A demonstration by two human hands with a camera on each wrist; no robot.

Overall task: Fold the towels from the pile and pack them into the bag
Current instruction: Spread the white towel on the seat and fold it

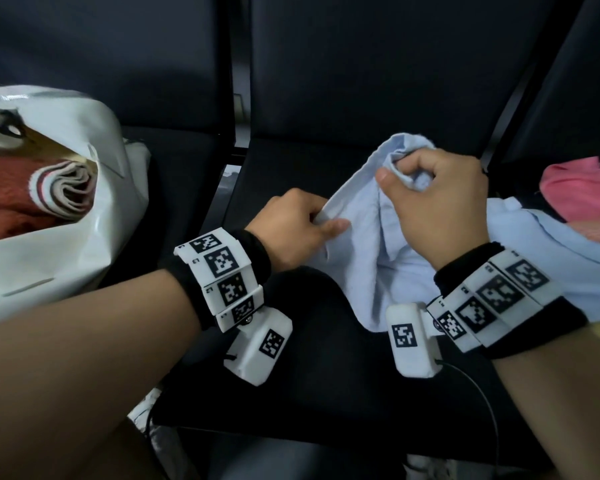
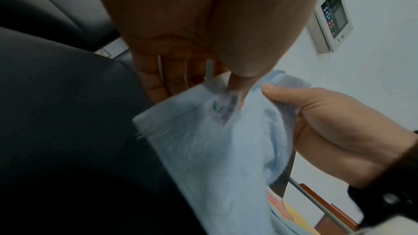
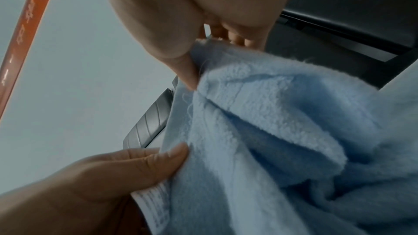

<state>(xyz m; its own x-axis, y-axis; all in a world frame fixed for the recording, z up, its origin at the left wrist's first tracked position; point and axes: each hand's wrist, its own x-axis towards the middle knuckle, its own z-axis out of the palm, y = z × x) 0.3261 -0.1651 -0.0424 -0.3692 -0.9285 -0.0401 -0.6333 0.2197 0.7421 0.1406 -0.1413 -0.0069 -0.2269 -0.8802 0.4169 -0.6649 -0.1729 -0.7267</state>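
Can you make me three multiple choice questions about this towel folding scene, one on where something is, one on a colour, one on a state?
1. Where is the white bag?
A. On the person's left
B. On their right
C. Behind the seat backs

2. What colour is the towel in both hands?
A. Pink
B. Light blue
C. Rust red

3. How is that towel now?
A. Folded flat
B. Rolled in the bag
C. Bunched, unfolded

Answers:
1 A, the bag sits beside the left hand.
2 B, the right hand and the left both pinch light blue cloth.
3 C, the towel hangs in loose creases.
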